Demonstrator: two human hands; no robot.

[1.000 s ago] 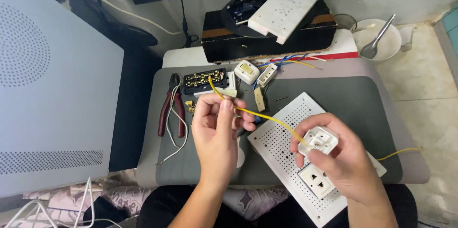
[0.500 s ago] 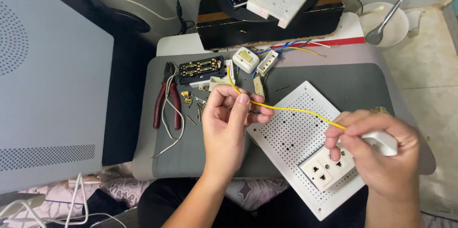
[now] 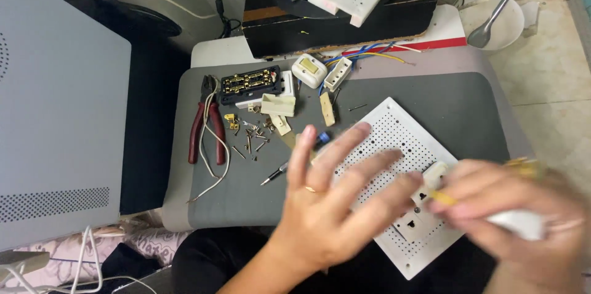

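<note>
My left hand (image 3: 326, 208) hovers spread over the perforated white board (image 3: 394, 140). My blurred right hand (image 3: 517, 220) pinches a white part (image 3: 523, 223) at the board's right edge.

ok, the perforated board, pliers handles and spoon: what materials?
Board: looks like white moulded plastic, matte, with an even hole grid. Pliers handles: dark red rubbery or plastic sleeves over dark metal jaws. Spoon: likely steel, grey with a dull sheen. Right hand holds a white part, blurred; probably plastic.
</note>
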